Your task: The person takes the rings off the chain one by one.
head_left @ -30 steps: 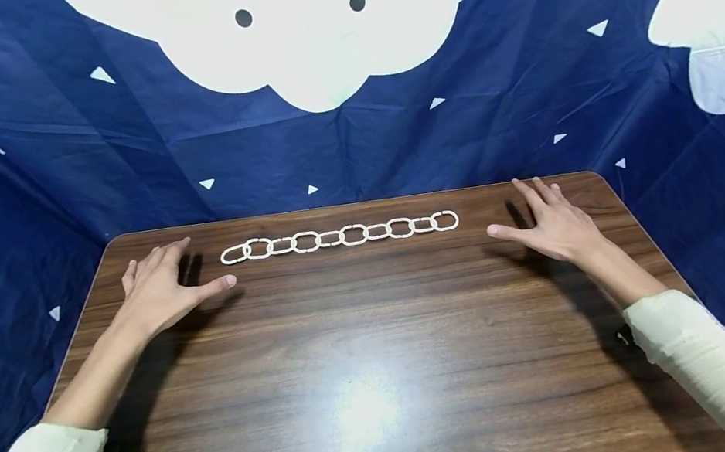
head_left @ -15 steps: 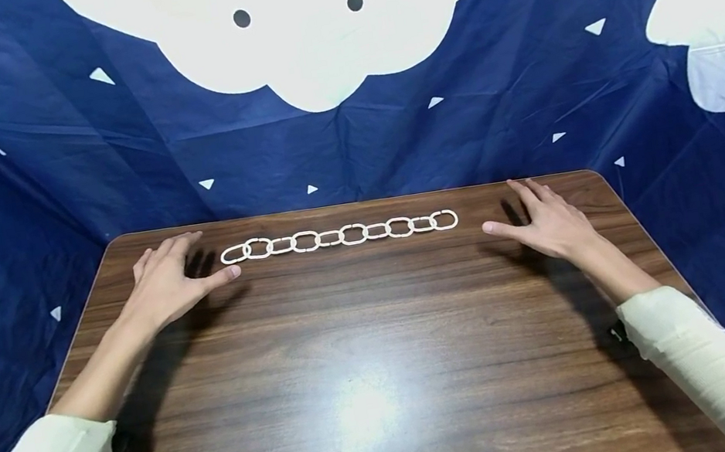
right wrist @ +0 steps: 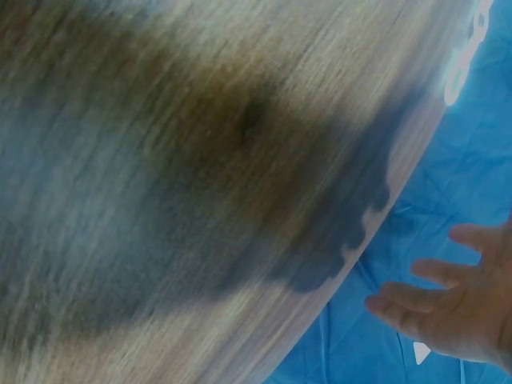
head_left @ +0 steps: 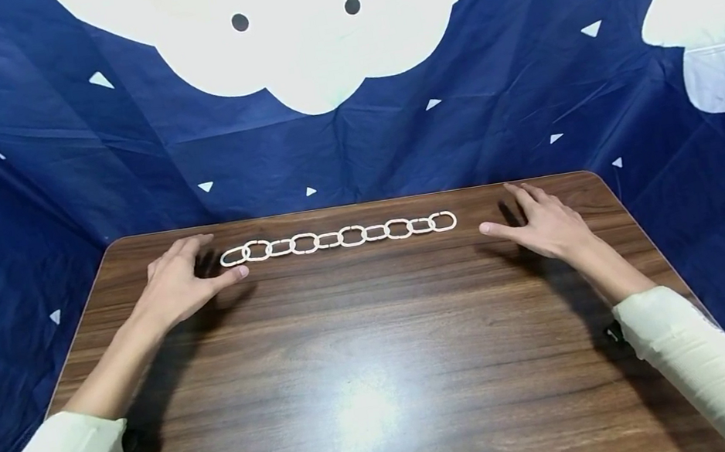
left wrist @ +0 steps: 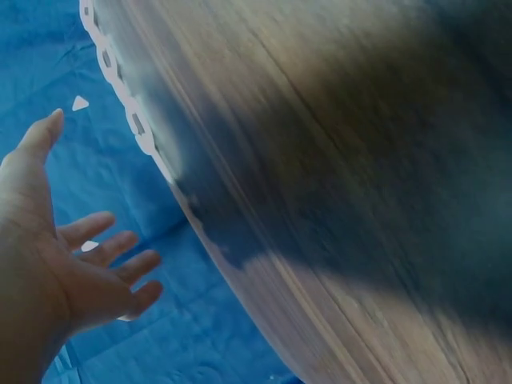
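A white link chain (head_left: 351,236) lies stretched out sideways near the far edge of the wooden table (head_left: 351,337). My left hand (head_left: 177,285) is just left of the chain's left end, thumb and fingers spread, holding nothing. Its thumb tip overlaps the space in front of the end link. Over on the right, my right hand (head_left: 548,224) hovers a short way from the chain's right end, its thumb pointing at it and its fingers apart. In the left wrist view the spread left hand (left wrist: 72,264) shows beside the chain (left wrist: 124,92). The right wrist view has the right hand (right wrist: 456,296) below the chain's end (right wrist: 458,76).
A dark blue cloth (head_left: 337,151) with white cloud shapes and small triangles hangs behind the table and along both sides. Light glares off the middle of the tabletop. Both forearms wear pale sleeves (head_left: 681,334).
My left hand has moved right, closer to the chain's left end. The right hand has shifted slightly left. The chain has stayed in place.
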`<state>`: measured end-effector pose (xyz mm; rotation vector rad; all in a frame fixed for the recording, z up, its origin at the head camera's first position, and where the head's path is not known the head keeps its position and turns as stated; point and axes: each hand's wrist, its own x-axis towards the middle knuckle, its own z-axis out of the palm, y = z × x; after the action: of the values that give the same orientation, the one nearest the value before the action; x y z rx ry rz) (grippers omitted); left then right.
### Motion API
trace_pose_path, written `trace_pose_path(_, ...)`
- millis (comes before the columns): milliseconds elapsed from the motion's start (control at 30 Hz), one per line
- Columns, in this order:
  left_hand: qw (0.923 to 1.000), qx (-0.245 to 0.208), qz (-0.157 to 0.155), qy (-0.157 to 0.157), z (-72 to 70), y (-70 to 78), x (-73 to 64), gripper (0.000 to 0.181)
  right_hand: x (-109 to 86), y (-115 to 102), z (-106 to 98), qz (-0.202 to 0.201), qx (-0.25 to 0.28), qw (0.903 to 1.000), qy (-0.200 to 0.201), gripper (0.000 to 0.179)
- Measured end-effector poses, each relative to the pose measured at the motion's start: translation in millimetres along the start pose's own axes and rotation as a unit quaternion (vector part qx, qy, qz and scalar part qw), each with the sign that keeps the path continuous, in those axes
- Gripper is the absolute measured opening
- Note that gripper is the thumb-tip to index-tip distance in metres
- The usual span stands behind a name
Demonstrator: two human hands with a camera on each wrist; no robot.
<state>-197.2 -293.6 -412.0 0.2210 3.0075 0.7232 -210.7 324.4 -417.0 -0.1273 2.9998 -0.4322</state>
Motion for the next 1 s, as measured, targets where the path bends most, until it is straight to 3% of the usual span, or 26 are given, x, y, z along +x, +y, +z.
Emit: trace_pose_path(1000,0.9991,-0.038,0.018,0.008,20.6,34.3,18.1,0.093,7.1,-9.0,5.3,-0.014,0.010,0.9999,-0.003,0.118)
